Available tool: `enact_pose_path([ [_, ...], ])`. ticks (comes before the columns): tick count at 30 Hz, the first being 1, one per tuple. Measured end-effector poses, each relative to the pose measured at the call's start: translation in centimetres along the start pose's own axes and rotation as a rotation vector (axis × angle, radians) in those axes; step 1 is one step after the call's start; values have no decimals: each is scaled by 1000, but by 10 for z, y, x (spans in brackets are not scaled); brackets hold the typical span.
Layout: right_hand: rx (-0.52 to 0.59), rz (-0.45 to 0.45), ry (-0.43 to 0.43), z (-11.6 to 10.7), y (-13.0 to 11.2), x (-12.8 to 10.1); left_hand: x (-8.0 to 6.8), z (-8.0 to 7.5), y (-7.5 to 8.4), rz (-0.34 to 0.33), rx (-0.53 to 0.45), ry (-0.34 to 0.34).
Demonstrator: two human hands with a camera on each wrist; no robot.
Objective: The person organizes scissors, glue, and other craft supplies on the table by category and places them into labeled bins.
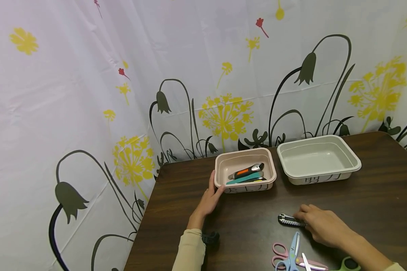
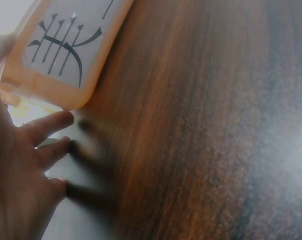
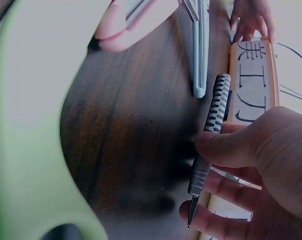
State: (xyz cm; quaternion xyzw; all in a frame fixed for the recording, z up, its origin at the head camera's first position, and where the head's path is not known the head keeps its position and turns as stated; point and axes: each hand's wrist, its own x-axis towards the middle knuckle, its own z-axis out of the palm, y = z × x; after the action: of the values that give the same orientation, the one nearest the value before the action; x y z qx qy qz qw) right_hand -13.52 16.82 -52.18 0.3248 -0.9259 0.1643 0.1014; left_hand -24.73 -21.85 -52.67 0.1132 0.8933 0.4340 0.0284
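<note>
Both hands on the table, one at the pink tray, one on a striped utility knife.

The left hand (image 1: 208, 199) is resting with fingers straight and loose against the left wall of the pink tray (image 1: 220, 177), which is holding several utility knives (image 1: 247, 174); it is grasping nothing. The right hand (image 1: 320, 224) is pinching the striped utility knife (image 1: 289, 221) between thumb and fingers, the knife lying on the dark wooden table (image 1: 376, 199) in front of the tray, well apart from it. The empty-looking white tray (image 1: 354, 162) is sitting just right of the pink one. Pink scissors (image 1: 281, 252), blue scissors (image 1: 293, 250) and a green handle (image 1: 347, 264) are lying near the right wrist.
</note>
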Motion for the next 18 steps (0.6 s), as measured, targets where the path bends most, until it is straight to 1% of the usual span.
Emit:
enact_pose_path([
  [8,-11,-6,35,-3,-1,4,0,2,-1,5,13,0],
  [18,-27,17,135,-19,-9,26,1,0,-1,10,12,5],
])
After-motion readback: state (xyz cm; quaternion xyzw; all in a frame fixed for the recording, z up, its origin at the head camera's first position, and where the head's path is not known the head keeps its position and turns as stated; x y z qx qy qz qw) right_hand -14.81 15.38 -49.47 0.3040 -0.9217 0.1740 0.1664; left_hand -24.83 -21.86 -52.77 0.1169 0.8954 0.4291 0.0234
